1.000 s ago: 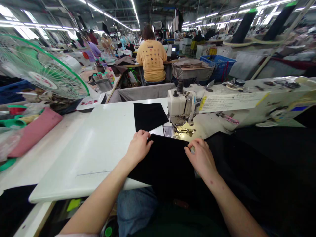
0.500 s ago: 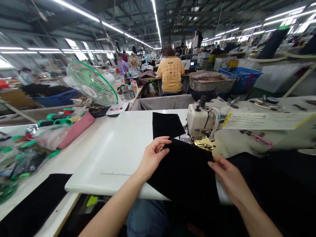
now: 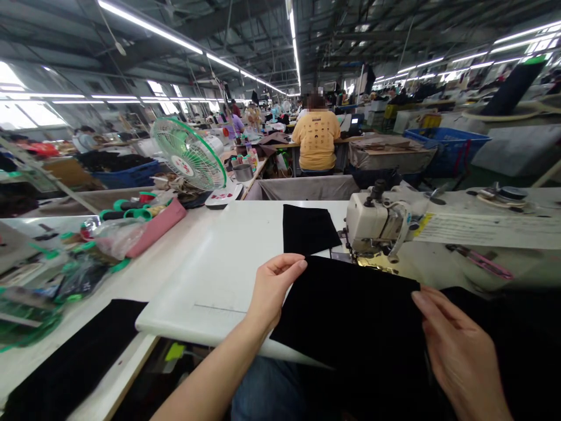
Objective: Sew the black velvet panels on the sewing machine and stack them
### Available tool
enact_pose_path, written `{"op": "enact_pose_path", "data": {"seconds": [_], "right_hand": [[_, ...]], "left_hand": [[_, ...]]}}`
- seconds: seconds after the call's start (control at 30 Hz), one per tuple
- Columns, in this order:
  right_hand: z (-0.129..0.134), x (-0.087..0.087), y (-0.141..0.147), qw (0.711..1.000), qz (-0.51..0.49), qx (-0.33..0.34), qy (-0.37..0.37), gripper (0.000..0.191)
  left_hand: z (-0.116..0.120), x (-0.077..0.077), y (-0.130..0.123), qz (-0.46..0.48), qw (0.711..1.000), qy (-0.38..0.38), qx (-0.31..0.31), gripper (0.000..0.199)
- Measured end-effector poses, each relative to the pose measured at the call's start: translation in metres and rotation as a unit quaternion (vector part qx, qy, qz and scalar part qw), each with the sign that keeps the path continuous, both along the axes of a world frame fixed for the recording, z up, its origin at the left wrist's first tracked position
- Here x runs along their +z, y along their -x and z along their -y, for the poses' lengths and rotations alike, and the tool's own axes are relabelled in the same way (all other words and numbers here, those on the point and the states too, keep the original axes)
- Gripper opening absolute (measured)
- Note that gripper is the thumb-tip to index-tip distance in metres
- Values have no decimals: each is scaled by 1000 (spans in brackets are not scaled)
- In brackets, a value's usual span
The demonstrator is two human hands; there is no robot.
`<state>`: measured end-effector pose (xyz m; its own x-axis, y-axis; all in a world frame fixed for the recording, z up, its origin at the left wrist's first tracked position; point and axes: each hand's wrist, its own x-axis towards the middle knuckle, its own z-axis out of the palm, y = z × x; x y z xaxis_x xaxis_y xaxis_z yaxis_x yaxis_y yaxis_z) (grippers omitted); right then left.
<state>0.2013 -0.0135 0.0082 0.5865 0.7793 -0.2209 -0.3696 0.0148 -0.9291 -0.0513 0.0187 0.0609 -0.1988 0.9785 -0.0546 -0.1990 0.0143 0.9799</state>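
A piece of black fabric (image 3: 355,316) stretches between my two hands and hangs over the table's front edge. My left hand (image 3: 276,286) pinches its upper left corner between thumb and fingers. At the upper right corner, my right hand (image 3: 456,333) grips the cloth the same way. Just beyond the fabric's top edge stands the sewing machine head (image 3: 372,225), its gold-coloured plate (image 3: 377,262) partly covered by the cloth. A smaller black fabric piece (image 3: 309,228) lies flat on the white table (image 3: 210,263), left of the machine head.
More black fabric (image 3: 517,327) is heaped at the right. Another black panel (image 3: 79,351) lies on the left side table, near thread spools (image 3: 138,214) and a pink cloth (image 3: 160,228). A fan (image 3: 188,158) stands beyond. A person in a yellow shirt (image 3: 316,140) sits ahead.
My right hand has moved right, and the fabric's top edge is now spread wider and straighter. My left hand still holds its corner. The whole view has shifted slightly.
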Motion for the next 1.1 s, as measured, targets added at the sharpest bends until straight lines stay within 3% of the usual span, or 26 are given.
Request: {"op": "enact_pose_path", "data": {"seconds": [0.17,0.33,0.53,0.67,0.8,1.1], "right_hand": [[1,21,2,997,-68,-15,23,53],[3,32,3,995,-93,10,36,56],[-2,16,0,997,-67,23,8,52],[-2,6,-1,997,39,29,-56,37],[-3,12,0,988,99,56,-100,31],[-5,13,3,987,93,56,-116,28]], "left_hand": [[3,6,-4,29,1000,9,1,21],[5,7,-5,17,1000,-15,16,17],[0,5,-4,2,999,-27,28,19],[-2,6,1,-5,999,-38,26,25],[-6,6,5,7,999,-35,39,33],[-4,10,3,9,999,-9,48,36]]}}
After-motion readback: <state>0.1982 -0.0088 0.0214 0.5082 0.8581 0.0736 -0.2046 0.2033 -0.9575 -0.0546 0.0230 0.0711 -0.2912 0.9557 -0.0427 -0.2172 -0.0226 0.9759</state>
